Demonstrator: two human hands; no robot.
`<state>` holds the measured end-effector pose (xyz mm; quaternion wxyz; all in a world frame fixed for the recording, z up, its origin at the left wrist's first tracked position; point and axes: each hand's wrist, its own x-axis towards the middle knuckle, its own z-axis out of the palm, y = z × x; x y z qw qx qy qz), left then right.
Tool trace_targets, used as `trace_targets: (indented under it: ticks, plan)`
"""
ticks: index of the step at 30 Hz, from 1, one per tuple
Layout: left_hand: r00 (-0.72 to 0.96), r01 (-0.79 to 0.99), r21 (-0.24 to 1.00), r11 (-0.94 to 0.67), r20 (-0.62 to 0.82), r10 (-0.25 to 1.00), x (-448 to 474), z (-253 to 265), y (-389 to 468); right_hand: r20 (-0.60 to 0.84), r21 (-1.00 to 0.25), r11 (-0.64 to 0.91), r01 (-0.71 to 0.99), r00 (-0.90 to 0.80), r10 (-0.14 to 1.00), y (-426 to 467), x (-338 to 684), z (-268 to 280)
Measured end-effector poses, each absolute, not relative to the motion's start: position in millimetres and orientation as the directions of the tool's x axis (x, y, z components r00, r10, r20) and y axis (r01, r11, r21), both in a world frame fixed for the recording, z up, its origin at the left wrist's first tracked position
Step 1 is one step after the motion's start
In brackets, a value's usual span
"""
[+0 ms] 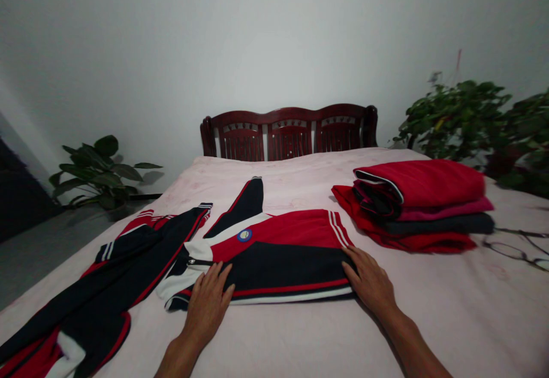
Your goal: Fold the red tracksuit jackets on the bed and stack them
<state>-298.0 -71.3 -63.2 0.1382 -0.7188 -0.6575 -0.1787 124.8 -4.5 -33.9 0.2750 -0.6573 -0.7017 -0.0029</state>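
A person's left hand (210, 295) lies palm down, fingers loosely spread and grasping nothing, on a navy, red and white zip-up jacket (287, 263) laid out on a bed. The right hand (372, 281), also unclenched, rests its fingers and thumb on the jacket's white-striped end, pressing rather than gripping the cloth. Near the left fingertips sits a zipper pull (191, 262); just beyond, a round blue badge (244, 235) marks the white and red panels. A navy sleeve (240, 203) points away toward the headboard.

The jacket lies mid-bed on a pale pink sheet (295, 341), between a second garment (141, 263) in similar colors, spread at left, and a stack of folded clothes (441, 186), red on top, at right. Eyeglasses (508, 250) lie just beside the stack, partly cut off by the frame's edge. Behind stand a carved dark-wood headboard (289, 138) and a pale wall (278, 40), with leafy plants at left (98, 169) and right (458, 120).
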Motion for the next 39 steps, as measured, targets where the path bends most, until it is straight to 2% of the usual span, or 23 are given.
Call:
trace_targets:
  ticks: [39]
  plan:
    - [0.061, 0.995, 0.049, -0.089, 0.419, 0.906, -296.7, -60.2, -71.8, 0.383, -0.327, 0.133, 0.936, 0.002, 0.924, -4.1, 124.8, -33.9]
